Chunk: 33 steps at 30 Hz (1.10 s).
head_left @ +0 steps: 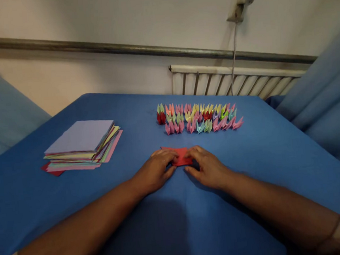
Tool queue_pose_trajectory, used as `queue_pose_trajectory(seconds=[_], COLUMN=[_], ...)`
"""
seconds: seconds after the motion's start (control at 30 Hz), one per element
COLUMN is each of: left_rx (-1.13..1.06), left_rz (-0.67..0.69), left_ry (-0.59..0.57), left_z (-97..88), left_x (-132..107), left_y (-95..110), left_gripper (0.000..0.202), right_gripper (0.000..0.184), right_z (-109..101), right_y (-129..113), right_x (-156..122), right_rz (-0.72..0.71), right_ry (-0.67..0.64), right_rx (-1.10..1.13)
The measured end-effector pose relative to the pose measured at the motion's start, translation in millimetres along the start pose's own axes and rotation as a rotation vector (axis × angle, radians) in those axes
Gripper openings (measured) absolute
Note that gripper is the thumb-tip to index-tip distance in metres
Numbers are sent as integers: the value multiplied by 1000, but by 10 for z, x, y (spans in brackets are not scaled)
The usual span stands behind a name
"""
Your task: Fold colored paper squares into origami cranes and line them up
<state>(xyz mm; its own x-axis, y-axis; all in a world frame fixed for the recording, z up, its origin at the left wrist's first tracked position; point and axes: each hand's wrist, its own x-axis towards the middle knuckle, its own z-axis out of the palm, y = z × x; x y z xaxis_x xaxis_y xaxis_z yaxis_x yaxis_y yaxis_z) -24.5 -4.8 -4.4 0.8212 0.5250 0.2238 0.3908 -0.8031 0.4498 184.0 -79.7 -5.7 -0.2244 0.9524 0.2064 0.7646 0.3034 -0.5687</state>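
A small folded piece of red paper [180, 155] lies on the blue tabletop between my hands. My left hand [158, 167] grips its left side, fingers on top and thumb along the near edge. At the right end, my right hand [206, 165] has its fingertips curled onto the paper, with the thumb low at the near corner. The fingers cover both ends of the paper. Beyond my hands stand rows of folded paper cranes [191, 126] in pink, yellow, green, red and blue.
To the left is a stack of coloured paper sheets [80, 136], lilac on top, with a red corner [53, 169] sticking out underneath. Behind the blue table [133, 111] are a wall rail [139, 49], a radiator [212, 70] and a wall socket [238, 8]. Blue curtains [1, 106] hang at both sides.
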Motion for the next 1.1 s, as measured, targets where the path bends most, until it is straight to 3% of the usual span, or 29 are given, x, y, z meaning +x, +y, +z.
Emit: queue_pose_trajectory(seconds=[0.2, 0.5, 0.67, 0.77, 0.9, 1.1], left_rx=[-47, 14, 59, 146, 240, 355], left_rz=[-121, -206, -123, -21, 16, 24], left_ry=[30, 86, 110, 20, -82, -73], left_z=[4, 3, 13, -31, -100, -113], left_x=[33, 80, 73, 60, 22, 13], left_y=[-41, -34, -40, 0, 64, 142], left_gripper=[6, 11, 15, 27, 30, 29], right_gripper=[5, 7, 14, 24, 26, 32], right_z=[73, 41, 42, 31, -10, 46], right_y=[53, 56, 34, 13, 5, 210], right_x=[11, 73, 32, -3, -29, 86], right_rz=[18, 80, 0, -79, -121, -86], right_ry=[6, 10, 6, -57, -115, 42], right_rx=[-26, -95, -113, -206, -262, -61])
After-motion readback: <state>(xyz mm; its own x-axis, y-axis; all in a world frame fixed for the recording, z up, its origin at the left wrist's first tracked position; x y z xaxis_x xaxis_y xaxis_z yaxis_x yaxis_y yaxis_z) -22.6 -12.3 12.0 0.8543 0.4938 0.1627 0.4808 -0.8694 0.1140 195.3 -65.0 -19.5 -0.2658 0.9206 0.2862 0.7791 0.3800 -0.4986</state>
